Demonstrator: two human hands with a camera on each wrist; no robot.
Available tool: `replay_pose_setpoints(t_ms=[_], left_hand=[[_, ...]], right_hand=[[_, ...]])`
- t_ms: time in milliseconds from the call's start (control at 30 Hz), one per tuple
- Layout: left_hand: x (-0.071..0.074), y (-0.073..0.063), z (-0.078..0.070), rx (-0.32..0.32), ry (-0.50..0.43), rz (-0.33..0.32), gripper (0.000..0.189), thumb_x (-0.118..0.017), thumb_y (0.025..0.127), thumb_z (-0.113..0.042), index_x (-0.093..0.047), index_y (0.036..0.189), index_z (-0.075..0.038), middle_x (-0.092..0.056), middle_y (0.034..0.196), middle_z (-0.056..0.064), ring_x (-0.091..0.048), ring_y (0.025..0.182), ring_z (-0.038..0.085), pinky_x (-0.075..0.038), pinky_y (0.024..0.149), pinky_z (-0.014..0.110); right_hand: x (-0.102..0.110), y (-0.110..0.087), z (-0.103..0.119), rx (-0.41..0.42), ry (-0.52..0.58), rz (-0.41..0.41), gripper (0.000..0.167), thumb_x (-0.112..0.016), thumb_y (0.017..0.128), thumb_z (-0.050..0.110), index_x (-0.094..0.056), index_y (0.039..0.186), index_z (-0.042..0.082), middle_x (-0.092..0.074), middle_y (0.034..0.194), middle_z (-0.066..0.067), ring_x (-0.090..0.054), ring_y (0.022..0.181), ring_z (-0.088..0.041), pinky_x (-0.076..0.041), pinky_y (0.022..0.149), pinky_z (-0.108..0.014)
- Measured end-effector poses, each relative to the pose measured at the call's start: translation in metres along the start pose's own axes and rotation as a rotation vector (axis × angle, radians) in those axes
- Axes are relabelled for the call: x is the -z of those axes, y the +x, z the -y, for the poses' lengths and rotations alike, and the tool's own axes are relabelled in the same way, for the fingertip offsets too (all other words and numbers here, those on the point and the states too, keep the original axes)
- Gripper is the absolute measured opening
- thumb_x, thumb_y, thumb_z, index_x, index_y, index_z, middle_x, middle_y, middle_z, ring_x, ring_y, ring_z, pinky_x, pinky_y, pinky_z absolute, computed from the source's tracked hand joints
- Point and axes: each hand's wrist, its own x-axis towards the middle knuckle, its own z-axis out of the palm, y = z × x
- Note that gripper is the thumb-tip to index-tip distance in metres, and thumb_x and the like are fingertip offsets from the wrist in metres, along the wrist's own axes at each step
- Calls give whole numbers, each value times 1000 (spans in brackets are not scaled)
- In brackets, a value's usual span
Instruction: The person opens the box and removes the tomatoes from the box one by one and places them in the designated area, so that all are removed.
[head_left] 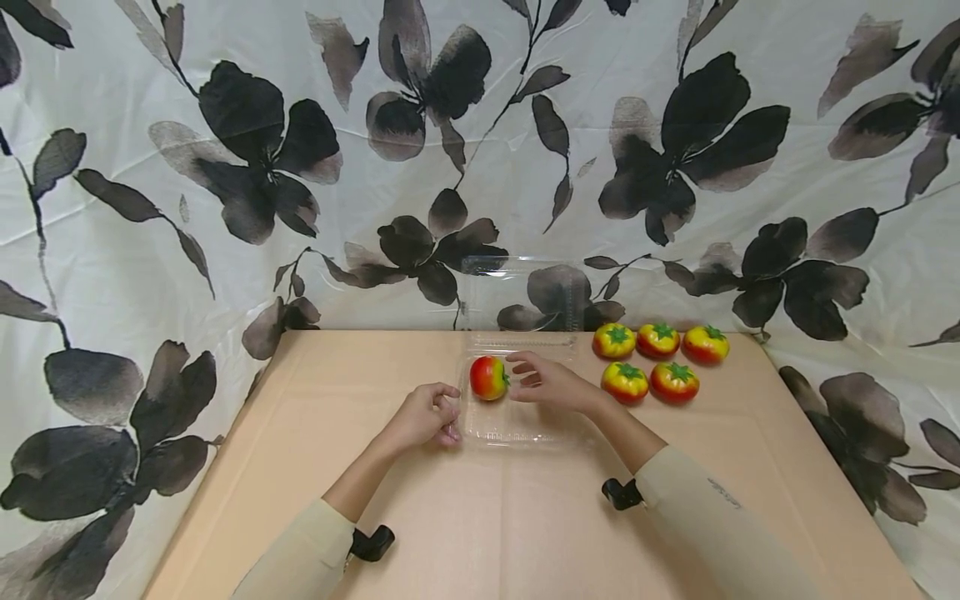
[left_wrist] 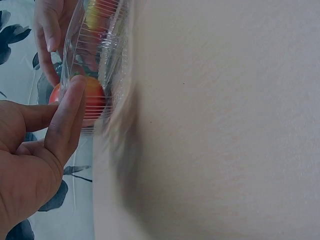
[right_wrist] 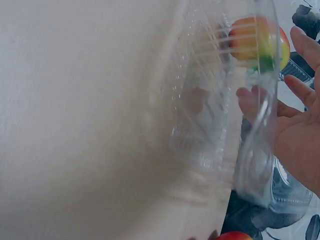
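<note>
A clear plastic clamshell container (head_left: 517, 429) lies on the table with its lid (head_left: 517, 292) raised at the back. Inside its left part sits one red-and-yellow tomato (head_left: 487, 377), tipped so that its green top faces right. The left hand (head_left: 426, 417) pinches the container's left rim between thumb and fingers, as the left wrist view shows up close. Over the container, the right hand (head_left: 551, 383) has its fingers spread and loosely bent just right of the tomato. In the right wrist view a small gap shows between the fingers (right_wrist: 300, 90) and the tomato (right_wrist: 257, 42).
Several more tomatoes stand in two rows to the right of the container, among them a front-row tomato (head_left: 625, 383) close to the right forearm. The tan table (head_left: 360, 533) ends at the back against a floral cloth (head_left: 525, 167).
</note>
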Motion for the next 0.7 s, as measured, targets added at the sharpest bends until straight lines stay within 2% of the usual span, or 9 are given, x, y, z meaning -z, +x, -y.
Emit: replay_pose_setpoints(t_ms=[267,700], left_hand=[[-1,-1,1,-4,12,-9,39,-59,97,9,-53,135,14,-66,83,16,-72,59,21,-67,60,45],[0,0,4,-17,-9,-1,39,-59,97,10,-52,135,15,-65,87,18,-72,62,20,-67,59,38]], right_hand=[[-14,9,3,-85,100,-43,68,-76,96,26,-38,150,9,-48,154,-23,-54,137,-41,-48,116,-53],[-36,24,0,-145,103,-174,71,-80,92,28,-39,148,16,-58,142,-17,-60,127,-33,-53,112,-50]])
